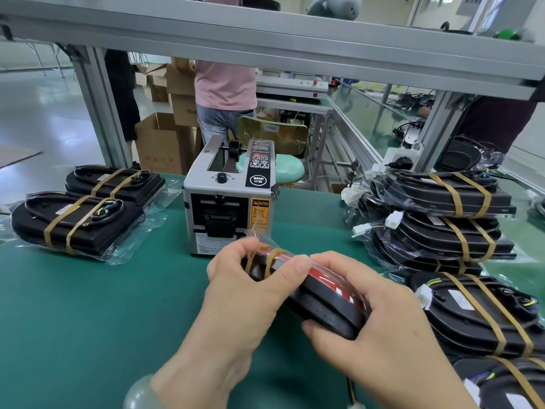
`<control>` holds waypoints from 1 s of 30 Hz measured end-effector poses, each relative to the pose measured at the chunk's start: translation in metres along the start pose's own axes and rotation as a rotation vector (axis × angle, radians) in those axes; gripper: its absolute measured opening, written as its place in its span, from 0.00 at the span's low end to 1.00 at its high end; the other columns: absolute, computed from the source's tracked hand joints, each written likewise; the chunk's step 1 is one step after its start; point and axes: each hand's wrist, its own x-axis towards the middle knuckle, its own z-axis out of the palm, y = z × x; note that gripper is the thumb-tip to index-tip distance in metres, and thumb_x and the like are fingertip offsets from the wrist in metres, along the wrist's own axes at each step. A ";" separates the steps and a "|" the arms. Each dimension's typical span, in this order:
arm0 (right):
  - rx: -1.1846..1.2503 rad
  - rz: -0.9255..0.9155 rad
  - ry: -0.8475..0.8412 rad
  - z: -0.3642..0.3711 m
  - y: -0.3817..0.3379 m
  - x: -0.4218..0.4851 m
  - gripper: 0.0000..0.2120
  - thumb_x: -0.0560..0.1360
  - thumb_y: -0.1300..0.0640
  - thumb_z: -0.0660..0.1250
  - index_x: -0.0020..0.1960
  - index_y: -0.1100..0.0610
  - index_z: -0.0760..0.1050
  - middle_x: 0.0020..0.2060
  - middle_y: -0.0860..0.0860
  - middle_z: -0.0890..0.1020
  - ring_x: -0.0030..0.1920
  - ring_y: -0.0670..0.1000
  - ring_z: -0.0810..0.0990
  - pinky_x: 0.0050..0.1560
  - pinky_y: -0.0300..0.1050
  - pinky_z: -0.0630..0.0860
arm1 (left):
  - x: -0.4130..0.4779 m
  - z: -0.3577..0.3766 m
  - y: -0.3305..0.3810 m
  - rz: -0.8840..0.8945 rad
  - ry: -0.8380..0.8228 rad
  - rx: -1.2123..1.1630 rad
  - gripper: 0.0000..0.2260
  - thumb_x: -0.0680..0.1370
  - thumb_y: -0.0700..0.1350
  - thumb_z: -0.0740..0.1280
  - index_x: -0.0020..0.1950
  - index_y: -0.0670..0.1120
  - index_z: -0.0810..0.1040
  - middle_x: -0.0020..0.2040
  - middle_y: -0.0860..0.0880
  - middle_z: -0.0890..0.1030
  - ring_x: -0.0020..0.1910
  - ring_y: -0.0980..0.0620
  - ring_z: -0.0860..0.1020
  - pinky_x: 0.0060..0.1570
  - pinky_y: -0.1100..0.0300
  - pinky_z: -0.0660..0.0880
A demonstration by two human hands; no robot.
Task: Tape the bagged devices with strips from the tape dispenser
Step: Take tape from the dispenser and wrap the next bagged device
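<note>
Two bagged devices (79,222) lie at ten o'clock, seemingly finished; a pile (442,231) waits at three. The left hand (244,293) and right hand (380,317) both grip another device (321,305), just at six o'clock of the tape dispenser (230,202).

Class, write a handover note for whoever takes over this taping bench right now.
Both the left hand and the right hand grip one bagged device in front of the tape dispenser.
Two finished-looking bags lie left of the dispenser, probably done; a pile sits on the right, probably waiting.
Left to do: tape the held bag, then the pile.
</note>
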 end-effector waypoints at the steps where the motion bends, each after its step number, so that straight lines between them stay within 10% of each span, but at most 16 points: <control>1: 0.000 0.001 -0.008 0.000 0.000 0.000 0.23 0.59 0.50 0.70 0.53 0.39 0.74 0.39 0.43 0.81 0.37 0.50 0.79 0.37 0.42 0.76 | 0.003 -0.004 0.001 -0.022 -0.051 -0.001 0.48 0.48 0.64 0.76 0.68 0.59 0.69 0.66 0.51 0.73 0.56 0.59 0.77 0.51 0.68 0.69; 6: -0.002 0.019 0.017 0.005 0.002 -0.002 0.27 0.57 0.47 0.70 0.54 0.33 0.71 0.40 0.38 0.81 0.37 0.46 0.80 0.37 0.35 0.75 | 0.012 -0.014 0.005 -0.049 -0.170 -0.012 0.35 0.60 0.61 0.72 0.67 0.61 0.72 0.60 0.55 0.79 0.50 0.67 0.78 0.49 0.72 0.67; 9: 0.032 0.040 0.034 0.009 0.006 -0.001 0.28 0.55 0.43 0.69 0.56 0.31 0.71 0.45 0.34 0.81 0.44 0.42 0.81 0.43 0.32 0.75 | 0.008 -0.018 0.009 0.256 -0.069 0.340 0.23 0.73 0.58 0.70 0.67 0.66 0.68 0.63 0.67 0.69 0.58 0.78 0.67 0.54 0.81 0.61; 16: 0.218 0.017 0.049 0.005 0.013 -0.001 0.39 0.55 0.42 0.72 0.65 0.35 0.65 0.56 0.36 0.75 0.57 0.41 0.77 0.55 0.29 0.71 | 0.000 -0.014 0.015 0.803 -0.466 0.897 0.35 0.64 0.46 0.69 0.67 0.68 0.61 0.66 0.71 0.63 0.72 0.66 0.55 0.70 0.71 0.50; 20: 0.245 -0.057 0.161 -0.007 0.018 -0.004 0.35 0.59 0.41 0.74 0.65 0.40 0.71 0.59 0.38 0.78 0.61 0.41 0.76 0.59 0.30 0.69 | 0.004 -0.025 0.010 0.652 -0.314 0.675 0.27 0.64 0.48 0.73 0.59 0.65 0.69 0.59 0.65 0.73 0.62 0.59 0.72 0.60 0.66 0.69; 25: 0.232 -0.119 0.416 -0.007 0.024 0.000 0.04 0.72 0.51 0.70 0.46 0.48 0.81 0.45 0.42 0.83 0.46 0.43 0.81 0.48 0.31 0.74 | 0.010 -0.031 0.005 0.424 -0.377 0.459 0.28 0.64 0.52 0.76 0.62 0.62 0.73 0.59 0.59 0.79 0.59 0.56 0.77 0.59 0.55 0.76; 30: 0.426 -0.001 0.392 -0.009 0.027 -0.002 0.14 0.70 0.40 0.69 0.47 0.48 0.81 0.42 0.46 0.84 0.43 0.47 0.83 0.45 0.36 0.78 | 0.014 -0.030 0.007 0.380 -0.482 0.419 0.27 0.64 0.48 0.76 0.59 0.63 0.74 0.60 0.59 0.78 0.63 0.56 0.75 0.58 0.62 0.76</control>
